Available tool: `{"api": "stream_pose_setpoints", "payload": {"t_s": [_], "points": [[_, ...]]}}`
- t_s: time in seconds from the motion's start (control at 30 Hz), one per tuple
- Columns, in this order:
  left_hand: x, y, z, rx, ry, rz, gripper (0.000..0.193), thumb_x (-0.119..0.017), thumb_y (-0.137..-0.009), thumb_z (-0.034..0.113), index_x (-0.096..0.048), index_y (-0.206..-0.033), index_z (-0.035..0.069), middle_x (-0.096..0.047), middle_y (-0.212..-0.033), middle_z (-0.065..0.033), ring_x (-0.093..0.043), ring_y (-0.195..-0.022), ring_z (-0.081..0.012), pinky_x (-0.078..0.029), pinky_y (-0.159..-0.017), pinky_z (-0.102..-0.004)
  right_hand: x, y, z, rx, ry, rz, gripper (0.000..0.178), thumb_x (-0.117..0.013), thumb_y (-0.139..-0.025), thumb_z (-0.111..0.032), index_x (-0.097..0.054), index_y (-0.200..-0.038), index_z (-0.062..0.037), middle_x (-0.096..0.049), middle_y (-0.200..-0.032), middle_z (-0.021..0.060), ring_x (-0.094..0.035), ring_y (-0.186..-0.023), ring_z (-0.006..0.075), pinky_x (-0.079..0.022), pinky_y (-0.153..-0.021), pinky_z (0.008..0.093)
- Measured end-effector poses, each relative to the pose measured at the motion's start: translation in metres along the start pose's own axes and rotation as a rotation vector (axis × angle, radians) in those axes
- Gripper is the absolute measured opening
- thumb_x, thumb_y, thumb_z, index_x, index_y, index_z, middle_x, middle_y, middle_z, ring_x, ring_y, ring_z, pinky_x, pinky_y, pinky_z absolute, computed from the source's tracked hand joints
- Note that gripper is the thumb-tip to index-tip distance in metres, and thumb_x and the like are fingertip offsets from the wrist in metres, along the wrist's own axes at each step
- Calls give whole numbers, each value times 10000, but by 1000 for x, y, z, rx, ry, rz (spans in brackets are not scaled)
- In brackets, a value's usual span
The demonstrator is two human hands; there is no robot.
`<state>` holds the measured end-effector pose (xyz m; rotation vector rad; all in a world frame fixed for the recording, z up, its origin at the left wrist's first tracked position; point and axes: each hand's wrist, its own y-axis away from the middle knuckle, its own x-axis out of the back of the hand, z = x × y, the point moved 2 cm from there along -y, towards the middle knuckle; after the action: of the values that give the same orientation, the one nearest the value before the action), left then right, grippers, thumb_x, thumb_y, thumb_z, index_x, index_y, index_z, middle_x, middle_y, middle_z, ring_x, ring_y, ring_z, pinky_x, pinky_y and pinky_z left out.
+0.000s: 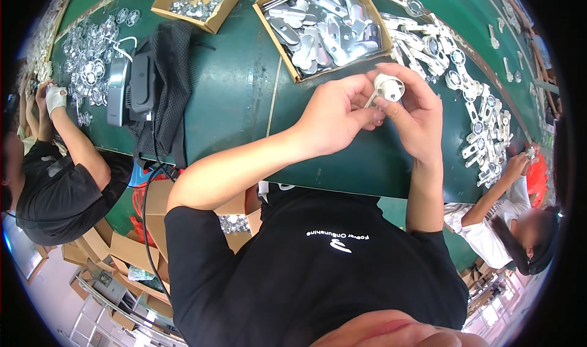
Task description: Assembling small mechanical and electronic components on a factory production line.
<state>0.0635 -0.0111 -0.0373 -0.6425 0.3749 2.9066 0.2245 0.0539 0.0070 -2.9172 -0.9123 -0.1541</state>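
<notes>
Between my two hands, above the green table (235, 90), is a white plastic part with a round, ring-like head (389, 89). My right hand (419, 121) curls around this head, thumb at its near side and fingers over the far side. From the left, my left hand (333, 114) closes its fingers and thumb by a narrow piece of the same part. The fingers hide most of that piece. Just beyond my hands stands a cardboard tray (276, 46) full of glossy grey and silver oval covers (330, 32).
Similar white parts (428, 47) lie heaped along the right side. A small cardboard box (214, 26) holds little metal pieces. At left are clear round plastic parts (92, 69), a phone (117, 93), and a black mesh bag (174, 72). People work on both sides.
</notes>
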Motion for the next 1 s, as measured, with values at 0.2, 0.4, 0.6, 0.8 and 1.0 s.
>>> {"api": "stream_pose_setpoints", "payload": {"t_s": [0.2,0.4,0.6,0.8,1.0], "points": [[-5,4,12,88,-199,-24,99,-674,-1039,21,-646,-1124,-24,-765,-1052,-92,-752,-962,-146,-623,-872,-306,0,9,-6,77,169,63,472,-768,-868,71,-699,-1327,-14,-760,-1233,123,-701,-1173,206,-526,-1037,348],[-4,7,21,-262,-583,27,180,-767,-969,33,-699,-1132,2,-761,-1058,-88,-744,-934,-121,-604,-850,-302,4,14,-11,254,259,90,465,-796,-843,58,-708,-1293,-21,-770,-1209,138,-725,-1132,239,-552,-995,368],[-1,10,24,-95,-522,-28,262,-820,-922,48,-727,-1167,34,-752,-961,-67,-702,-799,-116,-591,-798,-292,1,14,-8,228,260,61,449,-806,-850,27,-713,-1285,-27,-770,-1203,134,-731,-1114,240,-556,-979,365],[16,25,74,-548,-592,172,604,-783,-935,20,-538,-1487,46,-791,-1098,-87,-778,-989,-162,-601,-896,-313,49,-57,-22,40,361,539,461,-684,-1032,-127,-603,-1456,35,-761,-1007,78,-625,-723,69,-467,-592,213],[66,16,107,-727,-1325,568,231,-874,-816,144,-779,-1004,49,-714,-961,-107,-657,-975,-295,-542,-869,-399,128,-121,-19,-68,541,589,740,-797,-955,-342,-533,-1500,83,-785,-1088,122,-607,-682,74,-457,-620,226]]}}
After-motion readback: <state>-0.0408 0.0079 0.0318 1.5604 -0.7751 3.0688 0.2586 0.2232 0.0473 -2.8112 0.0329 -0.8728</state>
